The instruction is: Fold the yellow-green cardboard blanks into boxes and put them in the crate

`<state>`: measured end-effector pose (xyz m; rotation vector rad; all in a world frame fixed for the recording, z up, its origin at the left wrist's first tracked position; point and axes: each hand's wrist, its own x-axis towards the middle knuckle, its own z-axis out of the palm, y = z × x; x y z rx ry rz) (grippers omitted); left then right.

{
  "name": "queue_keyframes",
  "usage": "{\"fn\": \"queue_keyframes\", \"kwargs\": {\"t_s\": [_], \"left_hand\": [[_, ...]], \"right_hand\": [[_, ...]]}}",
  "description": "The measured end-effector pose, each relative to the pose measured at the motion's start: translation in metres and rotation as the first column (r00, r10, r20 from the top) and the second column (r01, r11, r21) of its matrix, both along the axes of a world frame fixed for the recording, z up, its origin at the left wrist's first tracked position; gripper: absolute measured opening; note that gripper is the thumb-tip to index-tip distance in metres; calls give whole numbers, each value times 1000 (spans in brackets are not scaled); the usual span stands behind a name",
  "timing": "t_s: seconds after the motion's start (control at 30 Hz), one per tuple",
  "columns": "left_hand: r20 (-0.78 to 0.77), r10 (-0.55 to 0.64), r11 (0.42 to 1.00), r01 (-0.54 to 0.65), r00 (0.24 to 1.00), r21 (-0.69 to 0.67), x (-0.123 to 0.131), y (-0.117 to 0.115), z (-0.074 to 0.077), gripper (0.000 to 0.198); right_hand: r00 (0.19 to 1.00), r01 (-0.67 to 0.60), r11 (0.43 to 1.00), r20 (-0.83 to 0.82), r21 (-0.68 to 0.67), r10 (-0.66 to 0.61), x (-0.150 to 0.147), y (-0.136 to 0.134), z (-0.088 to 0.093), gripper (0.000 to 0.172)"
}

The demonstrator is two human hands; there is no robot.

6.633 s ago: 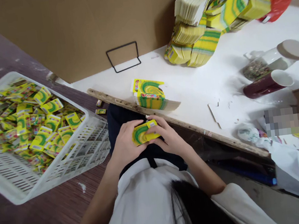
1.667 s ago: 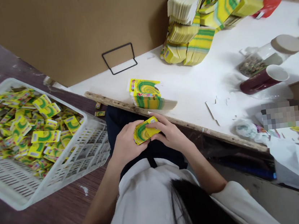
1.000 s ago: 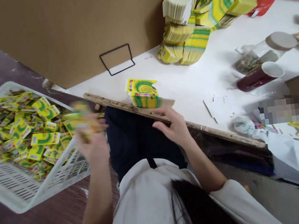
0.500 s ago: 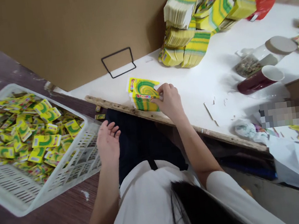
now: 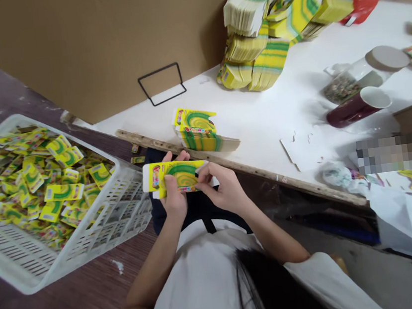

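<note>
A flat yellow-and-green carton (image 5: 184, 173) with white end flaps is held level in front of my lap, just off the table's near edge. My left hand (image 5: 175, 193) grips its left part, thumb on the printed face and fingers behind. At the other end, my right hand (image 5: 221, 185) pinches the carton between thumb and fingers. Just beyond my hands, a stack of matching flat cartons (image 5: 197, 130) lies on the white table, close to its wooden edge.
At left stands a white plastic basket (image 5: 72, 256) full of small yellow boxes. Bundled cartons (image 5: 268, 64) are piled at the back beside a large cardboard box (image 5: 102, 47) and black wire stand (image 5: 162, 84). A maroon mug (image 5: 349, 113) and lidded jar (image 5: 351, 81) lie right.
My right hand has come away from the stack toward my body with one carton. My left hand, open and free before, has moved right and now grips that carton.
</note>
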<state>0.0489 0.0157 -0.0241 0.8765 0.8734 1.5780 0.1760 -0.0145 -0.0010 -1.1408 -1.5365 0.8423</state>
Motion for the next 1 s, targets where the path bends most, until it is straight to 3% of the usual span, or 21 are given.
{"fn": "queue_keyframes", "kwargs": {"t_s": [0.1,0.2,0.3,0.43,0.53,0.63,0.77,0.9,1.0], "left_hand": [[-107,-16,999,19,994,33,-1,-8,-9,49],[-192,-70,997,73,979,6,-2,-10,-10,52],[-98,-47,998,44,994,-41,3,-6,0,51],[14,-6,999,7,1000,-37,11,-1,11,49],[117,54,996,-44,992,-83,11,5,9,55],[154,150,974,-118,977,-194,7,13,4,63],[9,46,980,-43,999,-196,2,13,2,74],[-44,-24,985,16,999,-171,-5,4,0,53],[-81,58,982,-71,995,-177,-11,1,-7,37]], "right_hand": [[1000,8,998,1,-55,-8,0,1,-5,11],[997,-61,988,-59,-144,53,-1,3,-9,14],[955,-191,952,-268,-241,124,-4,4,-14,27],[867,-302,924,-471,-233,165,-13,2,-21,39],[896,-290,922,-412,-258,166,-20,0,-25,41],[943,-235,921,-305,-311,137,-22,-1,-27,53],[952,-146,929,-303,-340,39,-17,3,-29,48],[957,-56,957,-289,-286,-31,-9,7,-22,25],[959,-95,948,-283,-305,5,-7,5,-18,30]]}}
